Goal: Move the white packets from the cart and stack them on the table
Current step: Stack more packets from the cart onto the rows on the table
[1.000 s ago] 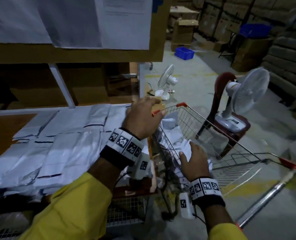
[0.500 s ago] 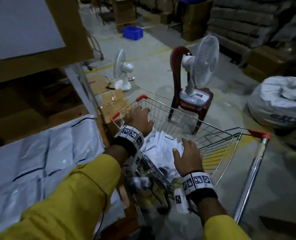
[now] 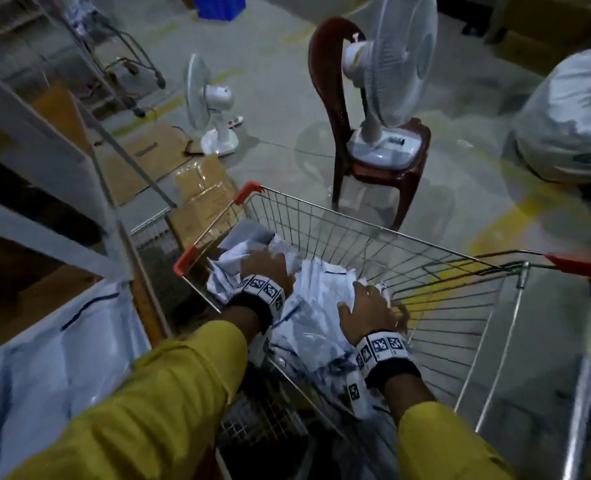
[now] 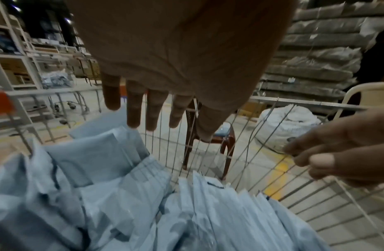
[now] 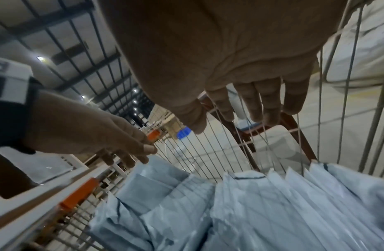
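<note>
The white packets [image 3: 316, 306] lie heaped in the wire shopping cart [image 3: 425, 258], beside the bench [image 3: 141, 306] where others already lie. You are at the pick-up step: your left hand [image 3: 268, 270] and right hand [image 3: 366, 311] hover over the heap, fingers [image 4: 132, 108] spread and holding nothing. Next, close both hands on a bundle and lift it clear of the rim.

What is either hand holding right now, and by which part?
Nothing. Left hand and right hand hover with fingers extended above the white plastic packets in the wire shopping cart; neither grips one.
</note>
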